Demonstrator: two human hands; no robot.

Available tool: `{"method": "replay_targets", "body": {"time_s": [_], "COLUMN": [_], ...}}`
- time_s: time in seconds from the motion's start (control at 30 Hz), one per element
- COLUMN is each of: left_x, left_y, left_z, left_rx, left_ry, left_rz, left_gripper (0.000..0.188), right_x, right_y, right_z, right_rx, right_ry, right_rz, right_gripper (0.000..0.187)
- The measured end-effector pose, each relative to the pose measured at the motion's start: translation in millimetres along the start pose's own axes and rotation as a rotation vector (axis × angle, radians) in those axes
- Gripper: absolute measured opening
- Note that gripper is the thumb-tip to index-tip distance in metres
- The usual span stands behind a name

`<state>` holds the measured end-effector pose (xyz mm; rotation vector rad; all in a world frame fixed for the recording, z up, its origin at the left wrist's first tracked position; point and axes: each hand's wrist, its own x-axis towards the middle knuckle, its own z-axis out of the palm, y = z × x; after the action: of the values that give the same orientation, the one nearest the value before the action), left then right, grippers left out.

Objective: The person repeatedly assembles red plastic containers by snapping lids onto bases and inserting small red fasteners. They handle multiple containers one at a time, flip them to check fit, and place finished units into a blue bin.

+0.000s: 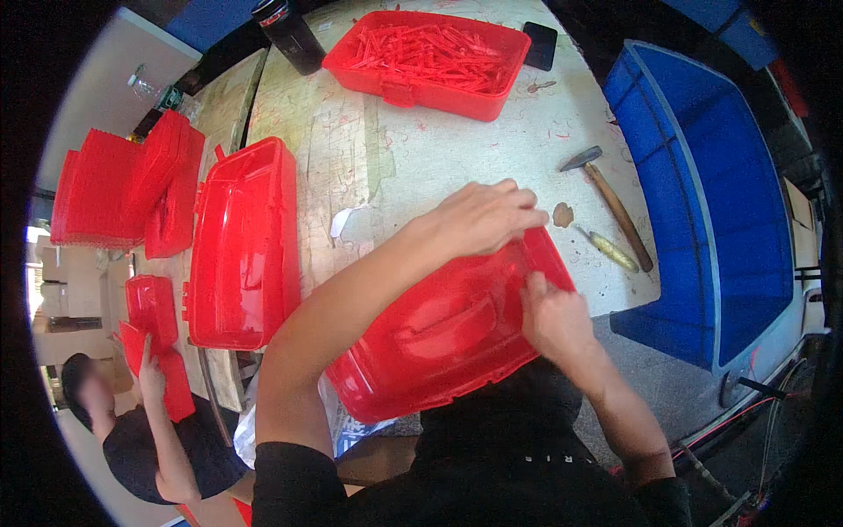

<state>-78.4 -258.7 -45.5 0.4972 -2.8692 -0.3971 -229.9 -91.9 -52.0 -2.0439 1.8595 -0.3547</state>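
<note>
A large red plastic case shell [448,325] rests tilted against my body at the table's near edge. Its hollow side, with a raised oblong shape in it, faces up. My left hand [492,215] is closed over the far rim, close to the far right corner. Inside the right end, my right hand [559,321] makes a fist with the thumb side up. Whatever that fist may hold is hidden. To the left lies another open red case shell [241,246].
A red bin of thin red plastic scraps [421,57] stands at the back, by a black tumbler [290,35] and phone [540,46]. At right lie a hammer [619,206], a yellowish-handled tool [608,250] and a blue crate [676,202]. Red parts [123,184] and a co-worker [167,448] are left.
</note>
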Motion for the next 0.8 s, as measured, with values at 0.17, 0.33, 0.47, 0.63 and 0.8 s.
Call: {"method": "replay_targets", "body": {"time_s": [0.17, 0.33, 0.47, 0.63, 0.8], "left_x": [-7.6, -40.2, -50.5, -44.5, -47.9], "left_y": [-25.0, -16.8, -19.7, -33.7, -28.2], "left_z": [-1.5, -7.2, -9.3, -12.4, -16.1], "left_rx": [-0.003, -0.026, -0.022, -0.005, 0.169], "left_ry": [0.017, 0.050, 0.034, 0.140, 0.008], "left_rz": [-0.228, -0.294, -0.439, -0.534, -0.693], "left_gripper": [0.030, 0.042, 0.042, 0.034, 0.037], "right_x": [42.8, 35.8, 18.1, 61.9, 91.9], "right_y": [21.9, 10.3, 0.8, 2.0, 10.1], "right_z": [-5.1, -12.1, -20.6, -24.1, -30.4], "right_rx": [-0.021, 0.234, 0.284, 0.147, 0.327], "right_ry": [0.075, -0.043, 0.020, 0.117, 0.156], "right_rz": [0.043, 0.008, 0.051, 0.082, 0.104], "right_gripper": [0.019, 0.019, 0.016, 0.018, 0.023]}}
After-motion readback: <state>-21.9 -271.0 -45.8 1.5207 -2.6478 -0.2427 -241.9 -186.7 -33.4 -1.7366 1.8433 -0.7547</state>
